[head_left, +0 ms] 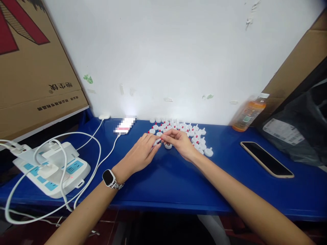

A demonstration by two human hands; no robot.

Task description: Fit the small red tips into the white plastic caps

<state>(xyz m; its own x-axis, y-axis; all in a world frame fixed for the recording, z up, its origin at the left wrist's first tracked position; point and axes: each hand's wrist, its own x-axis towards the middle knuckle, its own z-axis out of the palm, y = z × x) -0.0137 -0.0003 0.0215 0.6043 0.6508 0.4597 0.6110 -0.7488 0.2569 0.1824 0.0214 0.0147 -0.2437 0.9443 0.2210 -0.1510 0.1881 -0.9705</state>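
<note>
My left hand (pixel 145 149) is closed, its thumb and fingertips pinching a white plastic nozzle cap (pixel 156 142) that is partly hidden by the fingers. Against it my right hand (pixel 182 143) is closed in a pinch, and a small red tip (pixel 161 139) shows at its fingertips. Just beyond both hands lie several white nozzle caps (pixel 196 139), round at the base with a thin spout. Some of them carry red tips, while those at the right have bare spouts (pixel 208 151).
On the blue table (pixel 178 183), a power strip (pixel 56 190) with plugs and looping white cables sits at left. A lit phone (pixel 125 125) leans near the white wall. To the right are a dark phone (pixel 267 159), an orange drink bottle (pixel 249 114) and a dark plastic bag (pixel 301 119).
</note>
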